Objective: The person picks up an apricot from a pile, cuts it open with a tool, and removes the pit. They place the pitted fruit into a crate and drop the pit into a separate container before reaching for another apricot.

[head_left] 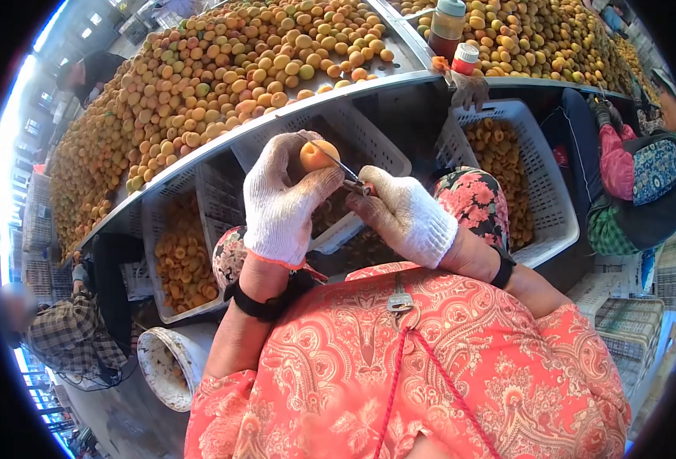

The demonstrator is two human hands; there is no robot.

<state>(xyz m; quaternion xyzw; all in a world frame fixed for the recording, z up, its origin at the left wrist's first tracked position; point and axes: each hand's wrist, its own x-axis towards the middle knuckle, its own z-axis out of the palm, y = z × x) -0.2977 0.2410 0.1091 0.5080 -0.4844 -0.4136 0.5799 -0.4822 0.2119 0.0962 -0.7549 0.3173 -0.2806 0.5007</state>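
My left hand point(280, 200), in a white knit glove, grips an orange apricot point(315, 156) at its fingertips. My right hand point(403, 213), also gloved, holds a small knife point(344, 170) whose thin blade rests against the apricot's right side. Both hands are over a white plastic crate point(368, 149) in front of my lap. Behind them a long metal table point(330, 90) is heaped with apricots point(223, 69).
White crates of cut apricot halves stand at left point(181, 256) and right point(506, 164). A white bucket point(166, 367) sits low left. Two bottles point(449, 27) stand on the table. Other people sit at left point(70, 336) and right point(636, 183).
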